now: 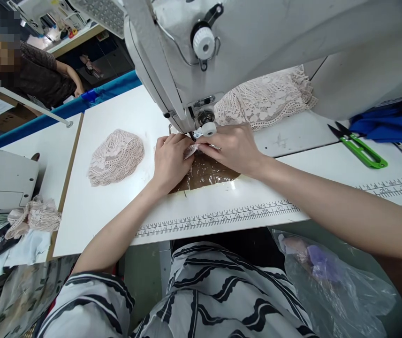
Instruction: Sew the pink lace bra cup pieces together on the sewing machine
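Observation:
A small piece of pale pink lace (191,150) lies under the needle area of the white sewing machine (274,42). My left hand (173,158) presses on the lace from the left, its fingers bent around the edge. From the right, my right hand (234,146) pinches the lace close to the presser foot. Something thin and metallic shows by the right fingers, too small to name. Brown tape under clear film (209,174) covers the machine bed beneath both hands. The needle tip is hidden by the hands.
A lace stack (116,157) lies left, and more lace (267,98) lies behind the needle. Green thread snips (362,150) and blue cloth (390,122) are at right. A printed ruler (215,218) runs along the front edge. A co-worker (42,70) sits at upper left.

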Action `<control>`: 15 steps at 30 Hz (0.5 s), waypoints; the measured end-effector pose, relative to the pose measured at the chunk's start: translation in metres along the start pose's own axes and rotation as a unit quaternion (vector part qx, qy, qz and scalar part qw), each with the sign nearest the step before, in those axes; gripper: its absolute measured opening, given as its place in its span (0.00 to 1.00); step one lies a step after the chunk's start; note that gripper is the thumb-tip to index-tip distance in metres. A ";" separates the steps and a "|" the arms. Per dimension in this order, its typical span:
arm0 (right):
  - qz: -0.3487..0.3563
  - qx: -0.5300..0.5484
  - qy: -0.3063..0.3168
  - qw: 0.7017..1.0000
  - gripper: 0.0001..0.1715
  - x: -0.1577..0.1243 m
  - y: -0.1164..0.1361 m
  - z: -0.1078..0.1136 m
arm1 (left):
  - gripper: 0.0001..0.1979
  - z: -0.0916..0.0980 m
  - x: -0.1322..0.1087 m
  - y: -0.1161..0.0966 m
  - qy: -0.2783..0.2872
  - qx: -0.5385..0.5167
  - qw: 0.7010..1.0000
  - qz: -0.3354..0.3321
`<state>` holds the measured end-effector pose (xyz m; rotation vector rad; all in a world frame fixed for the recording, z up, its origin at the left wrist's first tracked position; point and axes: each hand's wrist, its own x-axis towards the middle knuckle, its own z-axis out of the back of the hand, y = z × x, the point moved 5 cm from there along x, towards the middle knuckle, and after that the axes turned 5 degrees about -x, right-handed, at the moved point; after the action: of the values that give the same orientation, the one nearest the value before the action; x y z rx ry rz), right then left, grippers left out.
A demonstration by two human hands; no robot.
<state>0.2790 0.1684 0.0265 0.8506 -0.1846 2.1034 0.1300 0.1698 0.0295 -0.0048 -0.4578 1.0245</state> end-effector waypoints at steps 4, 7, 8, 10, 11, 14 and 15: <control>-0.002 0.003 0.003 1.000 0.18 0.000 0.000 0.000 | 0.07 0.001 -0.001 -0.002 -0.009 0.004 1.000 -0.008; -0.004 0.006 0.010 1.000 0.18 0.000 0.000 0.000 | 0.05 0.001 0.000 0.000 -0.015 0.004 1.000 -0.007; -0.005 0.005 0.012 1.000 0.18 0.001 0.000 0.000 | 0.06 0.001 0.001 0.001 -0.012 0.004 1.000 -0.009; -0.006 0.004 0.015 1.000 0.18 0.001 0.000 -0.001 | 0.06 0.002 0.002 0.003 -0.005 0.007 1.000 -0.021; -0.008 0.003 0.017 1.000 0.18 0.000 0.001 -0.001 | 0.06 0.003 0.002 0.004 -0.001 0.009 1.000 -0.030; -0.007 0.008 0.021 1.000 0.18 -0.002 0.002 0.001 | 0.07 0.006 0.001 0.003 0.014 0.011 0.998 -0.066; -0.001 0.013 0.025 1.000 0.17 -0.004 0.003 0.002 | 0.08 0.006 -0.002 0.002 0.019 0.013 0.997 -0.080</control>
<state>0.2795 0.1632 0.0257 0.8123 -0.1301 2.1281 0.1250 0.1682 0.0337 0.0337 -0.4036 0.8719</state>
